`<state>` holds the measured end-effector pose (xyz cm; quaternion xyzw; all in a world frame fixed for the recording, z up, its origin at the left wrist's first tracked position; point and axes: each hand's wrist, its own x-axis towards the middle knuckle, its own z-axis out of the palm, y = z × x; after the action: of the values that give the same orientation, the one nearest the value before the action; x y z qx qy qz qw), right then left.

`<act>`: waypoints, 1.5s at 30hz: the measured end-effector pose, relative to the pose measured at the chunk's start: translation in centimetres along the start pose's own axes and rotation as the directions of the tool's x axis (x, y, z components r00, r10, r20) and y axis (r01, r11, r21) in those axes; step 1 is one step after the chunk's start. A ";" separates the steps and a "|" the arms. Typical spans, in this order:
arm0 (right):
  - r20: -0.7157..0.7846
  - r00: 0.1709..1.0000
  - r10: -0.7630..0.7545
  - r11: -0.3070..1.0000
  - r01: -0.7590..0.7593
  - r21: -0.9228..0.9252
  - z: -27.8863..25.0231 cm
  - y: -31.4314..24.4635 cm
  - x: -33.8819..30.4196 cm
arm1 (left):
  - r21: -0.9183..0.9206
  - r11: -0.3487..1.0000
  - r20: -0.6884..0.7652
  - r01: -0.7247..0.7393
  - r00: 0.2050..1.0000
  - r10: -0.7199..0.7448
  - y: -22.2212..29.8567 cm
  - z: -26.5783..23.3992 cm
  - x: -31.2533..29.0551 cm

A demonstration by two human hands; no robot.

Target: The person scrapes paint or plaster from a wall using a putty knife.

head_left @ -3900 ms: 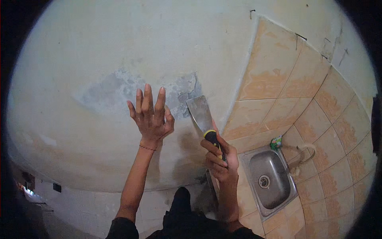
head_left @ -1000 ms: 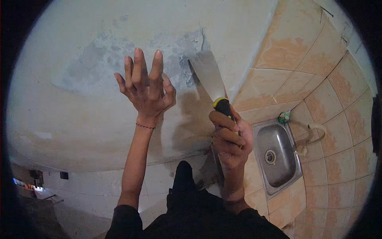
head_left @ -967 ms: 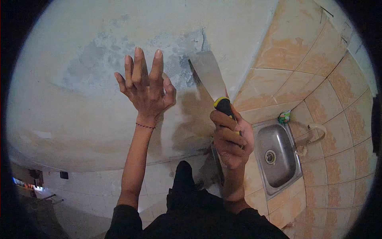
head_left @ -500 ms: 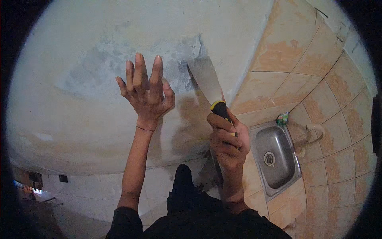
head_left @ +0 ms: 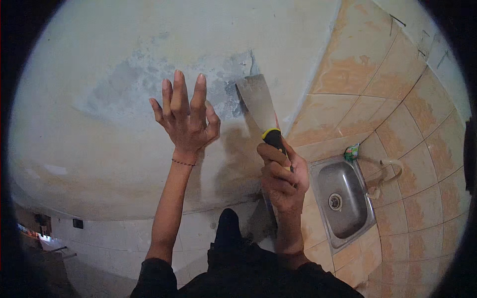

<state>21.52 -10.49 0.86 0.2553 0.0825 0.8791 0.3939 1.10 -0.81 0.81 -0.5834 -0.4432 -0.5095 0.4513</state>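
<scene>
Putty knife (head_left: 259, 99) at the right edge of the bare gray patch (head_left: 121, 77), much as a second ago.
The right hand (head_left: 284, 179) has its fingers wrapped around it, below and right of the patch; the left hand (head_left: 186, 128) has its fingers spread, holding nothing, over the patch's lower edge, though contact cannot be told. The patch shows no clear growth, so little more has visibly come away.

Your scraper (head_left: 259, 102) grey-bladed, handle (head_left: 274, 138) black and yellow; your wristband (head_left: 183, 162) dark, flecked; your sleeves (head_left: 156, 278) black; wall (head_left: 114, 159) cream, patch (head_left: 121, 87) mottled grey; tiles (head_left: 343, 72) cream, blotched orange; sink (head_left: 354, 198) metallic grey
</scene>
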 end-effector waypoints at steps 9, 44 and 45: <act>0.042 0.999 0.017 0.997 -0.020 0.074 -0.3 0.0 -0.2 | 0.033 0.999 0.027 0.003 1.000 -0.004 0.1 0.1 -0.2; 0.537 0.815 -0.220 -0.943 -0.037 -0.330 -2.2 1.5 -2.3 | 0.018 1.000 0.015 -0.024 1.000 0.023 -0.1 0.0 -0.3; 0.368 0.866 -0.339 -0.812 -0.071 -0.580 -1.8 2.0 -2.9 | 0.019 1.000 0.013 -0.025 1.000 0.025 -0.1 0.0 -0.1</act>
<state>20.94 -13.84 -1.09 -0.4072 -0.6840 0.2640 0.5447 1.00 -0.83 0.75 -0.5876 -0.4436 -0.4958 0.4605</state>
